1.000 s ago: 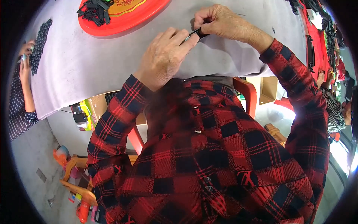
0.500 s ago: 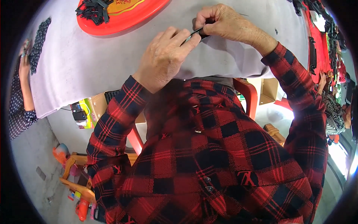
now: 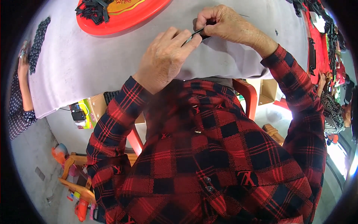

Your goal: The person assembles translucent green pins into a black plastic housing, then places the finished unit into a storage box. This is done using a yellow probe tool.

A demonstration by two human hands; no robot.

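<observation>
Between my two hands, over the pale cloth-covered table (image 3: 112,59), is a slim black strip-like piece (image 3: 197,33); its exact kind is hidden by my fingers. My left hand (image 3: 164,56) is closed on its near left end, thumb and fingers pressed together. My right hand (image 3: 227,26) pinches the far right end, fingers curled inward. Beyond my left hand stands a red plate (image 3: 130,18) with a yellow pattern. On its left side lies a heap of small flat black parts (image 3: 93,10).
At the left, a person's hand (image 3: 23,67) is beside a patch of small dark pieces (image 3: 39,44). Another person's hand (image 3: 321,80) is at the right, near a red surface (image 3: 319,48) with black parts. A red chair (image 3: 250,100) and a cardboard box (image 3: 267,91) are below the table.
Hardly anything differs. Both my hands keep their grip on the black piece in nearly the same place, and the other person's hand at the left has shifted slightly.
</observation>
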